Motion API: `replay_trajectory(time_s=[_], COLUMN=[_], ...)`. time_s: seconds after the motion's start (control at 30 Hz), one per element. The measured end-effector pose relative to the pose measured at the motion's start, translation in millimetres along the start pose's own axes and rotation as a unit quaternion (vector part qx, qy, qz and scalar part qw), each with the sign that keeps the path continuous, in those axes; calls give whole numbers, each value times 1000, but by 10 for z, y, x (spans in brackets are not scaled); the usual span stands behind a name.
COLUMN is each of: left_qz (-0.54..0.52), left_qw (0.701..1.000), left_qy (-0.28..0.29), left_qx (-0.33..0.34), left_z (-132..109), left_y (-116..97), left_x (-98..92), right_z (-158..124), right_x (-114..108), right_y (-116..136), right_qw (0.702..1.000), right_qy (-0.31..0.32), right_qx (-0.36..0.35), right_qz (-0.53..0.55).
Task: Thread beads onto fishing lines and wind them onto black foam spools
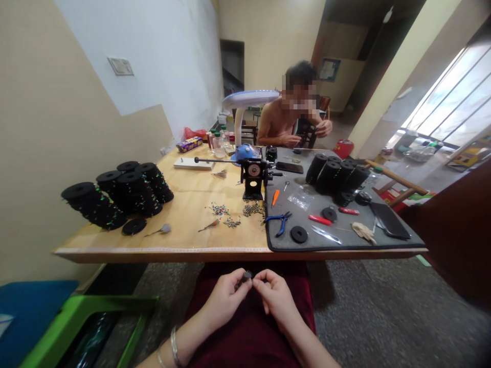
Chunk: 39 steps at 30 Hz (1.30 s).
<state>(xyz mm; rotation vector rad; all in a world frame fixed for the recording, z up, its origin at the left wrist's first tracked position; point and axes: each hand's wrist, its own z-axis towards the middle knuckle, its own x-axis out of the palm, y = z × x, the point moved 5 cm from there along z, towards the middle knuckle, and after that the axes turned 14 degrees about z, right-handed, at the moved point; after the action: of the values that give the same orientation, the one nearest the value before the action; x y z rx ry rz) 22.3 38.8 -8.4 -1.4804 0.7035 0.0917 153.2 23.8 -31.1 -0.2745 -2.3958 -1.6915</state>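
Over my lap, just in front of the table edge, my left hand is closed around a small dark grey object; its kind is too small to make out. My right hand meets it there, thumb and forefinger pinched at the object's right side. Whatever lies between those right fingertips is hidden. Nearest on the table are a feathered piece with an orange end, small metal pieces and colored beads.
Stacked black foam spools stand at the left, more spools at the right. A black winding device sits mid-table. Blue pliers, scissors and a phone lie on the grey mat. Another person sits opposite.
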Motion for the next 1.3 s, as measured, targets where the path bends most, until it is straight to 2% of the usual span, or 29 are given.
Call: replay_trajectory(time_s=[0.17,0.43,0.7,0.93,1.1,1.3], left_qz=[-20,-70,-110,-134,-86,-51], left_qw=[1000,996,992,989,995,996], left_qy=[17,34,45,3,-15,-48], left_qx=[-7,-33,-38,-56,-40,-61], left_z=[-2,3,4,36,62,72], left_y=[-9,-21,8,-18,-5,22], left_x=[41,67,91,46,47,-26], right_z=[16,58,54,40,35,24], right_x=[0,-67,-67,-42,6,25], right_y=[10,-81,-76,-34,-32,15], right_qw=[999,990,991,994,995,997], right_qy=[-17,-23,-22,-26,-11,15], right_qx=[-4,7,-21,-40,-43,-37], right_qz=[27,141,133,96,84,64])
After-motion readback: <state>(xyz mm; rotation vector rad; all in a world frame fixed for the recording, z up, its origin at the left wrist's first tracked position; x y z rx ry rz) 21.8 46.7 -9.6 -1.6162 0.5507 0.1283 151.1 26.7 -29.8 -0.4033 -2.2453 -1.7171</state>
